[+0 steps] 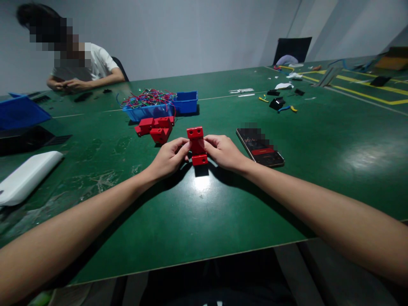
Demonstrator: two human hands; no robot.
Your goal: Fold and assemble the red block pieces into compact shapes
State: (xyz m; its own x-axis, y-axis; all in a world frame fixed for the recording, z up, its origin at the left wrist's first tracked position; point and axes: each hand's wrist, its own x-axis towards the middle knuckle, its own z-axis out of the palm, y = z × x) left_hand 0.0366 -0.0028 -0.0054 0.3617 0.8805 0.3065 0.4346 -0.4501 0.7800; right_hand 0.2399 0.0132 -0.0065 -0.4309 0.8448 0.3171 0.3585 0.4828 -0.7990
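Between my two hands is a red bracket-like block (198,146) with small holes in its upper and lower ends. My left hand (170,157) pinches its left side with thumb and fingers. From the right, my right hand (221,151) grips the opposite side, thumb on the near face. The block is held upright, and a dark shadow lies on the table below it. Several similar red blocks (156,127) sit in a small heap beyond my left hand. A phone (259,146) lies face up to the right of my right hand.
On the green table (178,225), a blue bin of coloured wires (149,111) stands beside a smaller blue bin (186,103). A white case (30,178) lies at left. Pliers (287,109) and scraps are farther right. Another person (86,63) sits across the table.
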